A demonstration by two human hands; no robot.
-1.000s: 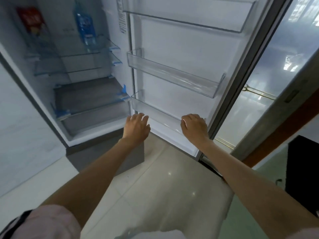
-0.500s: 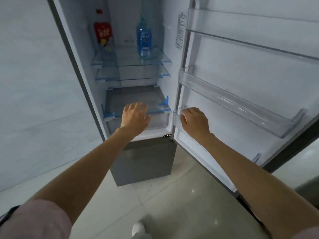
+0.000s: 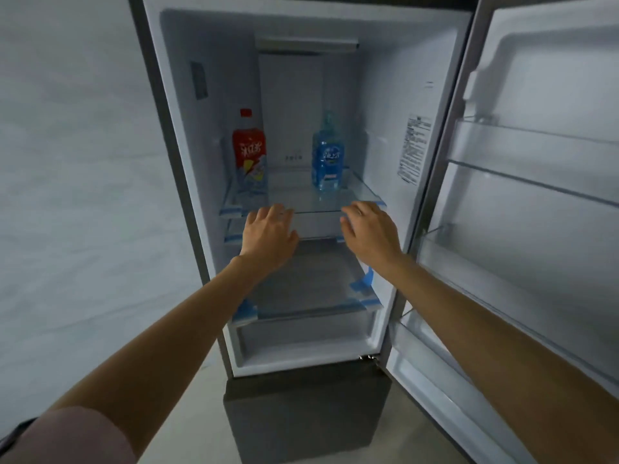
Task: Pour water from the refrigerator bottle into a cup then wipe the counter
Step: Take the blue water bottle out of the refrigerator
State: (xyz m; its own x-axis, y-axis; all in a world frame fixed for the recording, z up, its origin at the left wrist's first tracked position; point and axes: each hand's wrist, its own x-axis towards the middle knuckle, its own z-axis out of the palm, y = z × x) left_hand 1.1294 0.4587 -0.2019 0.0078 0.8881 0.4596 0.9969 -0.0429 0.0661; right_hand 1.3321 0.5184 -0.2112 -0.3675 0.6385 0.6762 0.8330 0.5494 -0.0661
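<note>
Both my hands reach into the open refrigerator (image 3: pixel 174 135), and they hold nothing.

My left hand (image 3: pixel 268 237) and my right hand (image 3: pixel 371 234) are stretched forward with the fingers relaxed and a little spread, the fingertips at the front edge of the glass shelf (image 3: pixel 301 195); I cannot tell if they touch it. The water bottle (image 3: pixel 327 155) stands upright on this shelf, beyond the fingers of my right hand and apart from them. It is clear blue plastic with a blue label and a narrow neck. Beyond the fingers of my left hand stands a bottle with a red label (image 3: pixel 249 152) and a red cap. The shelf is smooth transparent glass with blue tape at its corners. To the right of my right hand the door (image 3: pixel 552 95) carries clear plastic bins.
</note>
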